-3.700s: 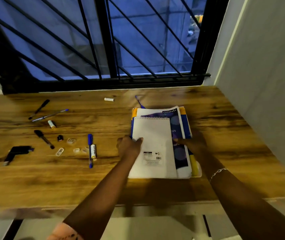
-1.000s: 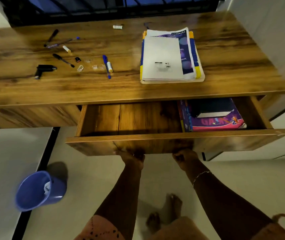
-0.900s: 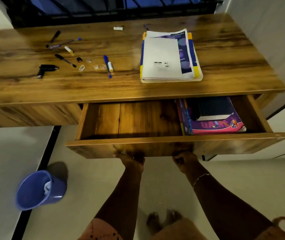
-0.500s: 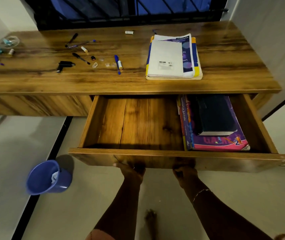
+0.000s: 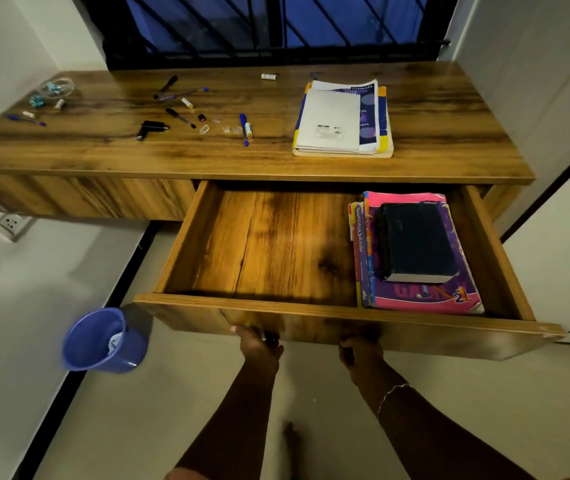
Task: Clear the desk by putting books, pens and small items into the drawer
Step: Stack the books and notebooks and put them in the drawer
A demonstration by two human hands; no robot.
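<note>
A: How far along can the clearing be judged to be?

B: Only the opening step appears done. The drawer (image 5: pixel 269 247) is pulled well out below the desk (image 5: pixel 449 140), and its left and middle floor is bare. Some books (image 5: pixel 415 251) are already stacked at its 3 o'clock side, a dark one on top.

A: And what is left on top?

B: Nearly everything. A stack of notebooks (image 5: pixel 342 121) is seen toward 1 o'clock on the desk. Scattered pens and small items (image 5: pixel 207 112) are spread toward 11 o'clock, with a few more bits (image 5: pixel 44 98) at the far 10 o'clock corner. Nothing is held yet.

A: How are the hands placed?

B: The left hand (image 5: pixel 259 348) and right hand (image 5: pixel 359 351) are hooked under the lower edge of the drawer front, near 6 o'clock. The fingers are curled up behind the panel, so whether they are spread or pressed together cannot be told.

A: Anything else nearby?

B: A blue bucket (image 5: pixel 103 341) is seen on the floor at 8 o'clock.
</note>
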